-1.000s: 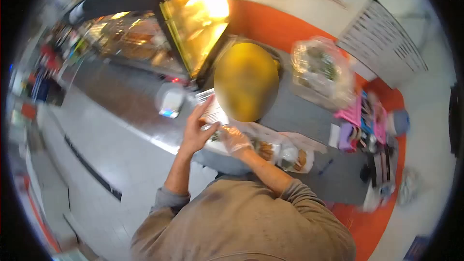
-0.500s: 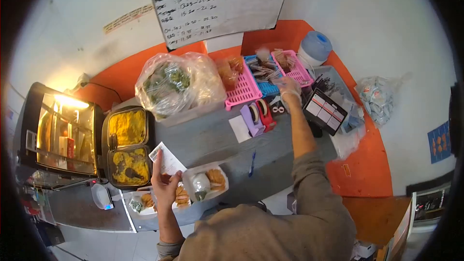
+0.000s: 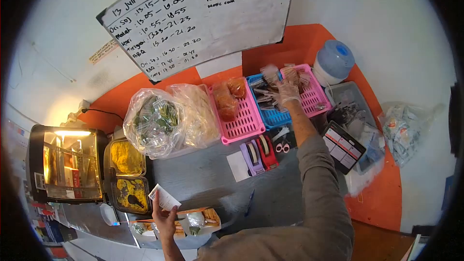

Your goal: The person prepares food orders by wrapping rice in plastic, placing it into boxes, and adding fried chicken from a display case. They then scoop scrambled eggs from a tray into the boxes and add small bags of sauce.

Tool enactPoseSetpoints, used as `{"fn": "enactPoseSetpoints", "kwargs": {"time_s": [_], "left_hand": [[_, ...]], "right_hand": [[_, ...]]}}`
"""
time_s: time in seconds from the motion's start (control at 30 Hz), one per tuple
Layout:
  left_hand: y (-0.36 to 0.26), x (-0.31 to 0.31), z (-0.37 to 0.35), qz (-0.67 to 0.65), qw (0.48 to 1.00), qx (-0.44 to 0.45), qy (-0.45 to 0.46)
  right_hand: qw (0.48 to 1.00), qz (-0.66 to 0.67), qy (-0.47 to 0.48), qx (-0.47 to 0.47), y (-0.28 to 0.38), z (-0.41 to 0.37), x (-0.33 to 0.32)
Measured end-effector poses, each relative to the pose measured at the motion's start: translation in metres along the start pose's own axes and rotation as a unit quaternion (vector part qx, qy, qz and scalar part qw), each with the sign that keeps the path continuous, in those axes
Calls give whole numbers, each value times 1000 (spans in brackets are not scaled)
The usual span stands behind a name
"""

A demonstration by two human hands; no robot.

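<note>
My left hand (image 3: pixel 166 218) is closed on a white printed paper slip (image 3: pixel 167 199), held above the near left of the counter. Just below it stand several white food boxes (image 3: pixel 210 232) holding golden-brown pieces and plastic-wrapped portions. My right hand (image 3: pixel 289 93), in a clear plastic glove, reaches over the blue basket (image 3: pixel 277 120) with its fingers apart among small packets (image 3: pixel 263 93). Part of the fingers blends with the packets. Right beside this basket is a pink basket (image 3: pixel 317 105) with brown packets (image 3: pixel 294 76).
Tape dispensers (image 3: pixel 258 154), scissors (image 3: pixel 282 148) and a pen (image 3: pixel 250 202) lie on the counter. A tablet (image 3: pixel 343 147) leans at right. Bagged greens (image 3: pixel 157 121), a pink basket (image 3: pixel 241 128), trays of yellow food (image 3: pixel 128 157) and a lit warmer (image 3: pixel 67 164) stand left.
The view has tilted up, showing more whiteboard. My right hand has moved further in, over the blue basket's packets. The slip in my left hand has turned and appears more foreshortened.
</note>
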State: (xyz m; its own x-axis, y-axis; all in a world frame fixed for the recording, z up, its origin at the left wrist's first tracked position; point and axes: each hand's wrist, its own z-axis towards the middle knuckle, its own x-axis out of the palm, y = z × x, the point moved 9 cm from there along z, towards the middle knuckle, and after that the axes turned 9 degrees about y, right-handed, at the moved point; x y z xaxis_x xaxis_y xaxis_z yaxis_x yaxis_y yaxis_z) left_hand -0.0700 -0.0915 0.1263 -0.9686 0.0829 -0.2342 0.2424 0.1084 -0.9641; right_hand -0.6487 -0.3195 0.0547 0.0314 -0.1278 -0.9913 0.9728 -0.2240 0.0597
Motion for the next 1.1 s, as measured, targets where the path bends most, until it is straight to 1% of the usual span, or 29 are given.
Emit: {"fn": "enactPoseSetpoints", "kwargs": {"time_s": [0.03,0.1,0.13,0.2,0.23,0.3,0.33,0.4,0.43,0.47,0.5,0.53,0.57,0.6,0.63,0.67,0.7,0.73,0.77,0.8,0.83,0.9,0.97,1.03,1.1], "left_hand": [[3,3,3,2,1000,-4,-2],[10,10,11,-7,1000,2,15],[16,11,14,-6,1000,0,14],[24,13,20,-13,999,-8,28],[20,13,21,-12,1000,-9,27],[14,18,24,-6,999,-12,38],[13,18,23,-7,999,-13,36],[12,16,22,-13,999,-14,36],[10,13,21,-14,999,-14,34],[8,9,19,-13,999,-8,30],[7,5,16,-14,1000,-3,25],[13,-4,13,-10,1000,9,14],[11,-11,10,-8,1000,20,1],[13,-16,5,-32,999,14,1],[18,-22,2,-52,999,1,10],[14,-30,-1,-24,999,27,-4],[16,-36,-5,-25,999,30,-7],[19,-44,-9,-37,997,61,-9],[25,-56,-13,26,998,59,-15],[19,-62,-20,-35,998,39,-26],[15,-69,-30,-47,997,43,-40],[18,-89,-47,-54,995,59,-65],[28,-109,-64,-91,987,106,-81],[34,-130,-82,-84,988,92,-87],[42,-147,-97,-82,990,79,-86]], "right_hand": [[1000,2,4,-2,-1,5,8],[996,-6,90,-28,-2,19,39],[995,-4,92,-29,-5,24,49],[977,-113,175,-38,-10,30,82],[977,-112,176,-39,-11,32,81],[987,24,160,-8,-22,37,72],[986,24,162,-10,-24,44,73],[990,-9,94,107,-53,59,63],[990,-10,93,105,-57,57,58],[992,118,20,49,-57,55,38],[969,243,-52,-11,-57,50,17],[969,240,-49,-18,-59,47,13],[960,269,-71,-15,-63,44,6],[950,299,-91,-12,-63,40,0],[950,277,-123,-68,-49,29,-21],[946,259,-150,-127,-22,7,-56],[932,330,-88,-119,-3,-14,-70],[911,398,-15,-108,31,-46,-92],[906,403,24,-123,73,-81,-116],[874,462,148,-31,105,-116,-118],[822,499,266,67,133,-161,-100],[753,525,397,-4,206,-237,-77],[720,556,379,-171,279,-301,-62],[688,560,454,-86,324,-364,-12],[814,446,366,-63,346,-392,3]]}}
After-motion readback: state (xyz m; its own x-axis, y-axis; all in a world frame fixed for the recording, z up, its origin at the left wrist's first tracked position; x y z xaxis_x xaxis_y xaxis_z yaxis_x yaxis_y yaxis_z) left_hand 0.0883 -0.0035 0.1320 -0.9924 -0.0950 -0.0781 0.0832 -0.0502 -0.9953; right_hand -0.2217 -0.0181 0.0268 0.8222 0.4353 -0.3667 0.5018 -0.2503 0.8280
